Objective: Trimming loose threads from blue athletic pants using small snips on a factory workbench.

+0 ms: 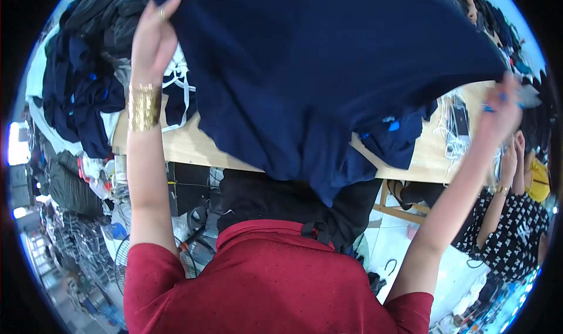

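Navy cloth [328,58] stretched wide between left fingers [171,6] and right fingers [509,88], over a pale worktop [431,158]. Pinching one edge at the left; blurred at a corner on the right, cannot tell whether pressed together. Below the left fingers, a gold bracelet [143,108]; to their left, piled dark clothes [76,111].

**Garment workshop around a wooden table [425,165]**

Navy cloth [311,70] is being held over the table, dark garments [85,102] are being kept piled at its left, and plastic-wrapped bundles [82,249] are being stored to its near left.
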Available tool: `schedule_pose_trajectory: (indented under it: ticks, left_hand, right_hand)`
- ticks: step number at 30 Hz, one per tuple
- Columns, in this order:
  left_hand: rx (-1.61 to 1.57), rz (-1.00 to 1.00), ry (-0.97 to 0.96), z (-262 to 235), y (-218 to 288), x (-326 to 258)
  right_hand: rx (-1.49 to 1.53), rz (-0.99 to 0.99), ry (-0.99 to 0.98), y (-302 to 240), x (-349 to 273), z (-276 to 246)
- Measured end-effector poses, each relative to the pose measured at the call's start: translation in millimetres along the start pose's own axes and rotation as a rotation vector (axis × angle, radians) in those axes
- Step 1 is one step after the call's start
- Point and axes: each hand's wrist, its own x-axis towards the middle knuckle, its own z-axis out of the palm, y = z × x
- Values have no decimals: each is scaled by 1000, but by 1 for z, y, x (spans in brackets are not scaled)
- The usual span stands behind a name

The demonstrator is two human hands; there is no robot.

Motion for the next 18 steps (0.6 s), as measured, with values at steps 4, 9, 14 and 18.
schedule_pose_trajectory:
  ticks: [4, 9, 14, 18]
  left_hand:
    - [174, 438, -140, 70, 34, 11]
    - [635, -128, -174, 19, -14, -50]
    - [109, -711, -371, -11, -75, -119]
    - [137, -738, -404, -7, -74, -131]
  right_hand:
    - [145, -226, -433, -59, 25, -34]
    - [-538, 178, 46, 49, -53, -119]
    - [-721, 576, 77, 90, -156, -138]
    - [-705, 559, 86, 84, -167, -153]
